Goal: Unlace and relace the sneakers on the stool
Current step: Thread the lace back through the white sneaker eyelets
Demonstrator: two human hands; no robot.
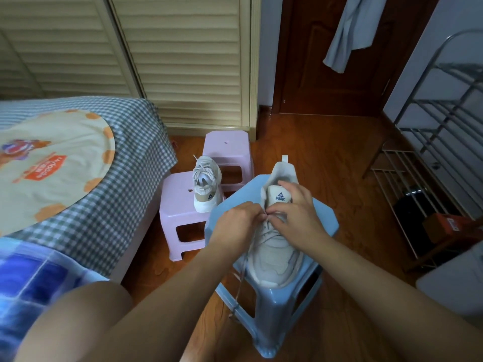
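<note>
A beige sneaker (274,254) lies on the blue stool (324,220), toe toward me and tongue with a logo pointing away. My left hand (237,220) pinches the lace at the upper eyelets on the shoe's left side. My right hand (295,205) pinches the lace beside it, with its fingers lying over the tongue. A loose lace end (239,286) hangs off the stool's left edge. The second beige sneaker (206,186) stands on the near pink stool (180,212), laced, with nothing touching it.
A second pink stool (227,147) stands behind the first. A bed with a checked cover (125,178) is on the left. A metal rack (439,142) stands at the right, a wooden door (326,61) at the back. My bare knee (78,322) is at lower left.
</note>
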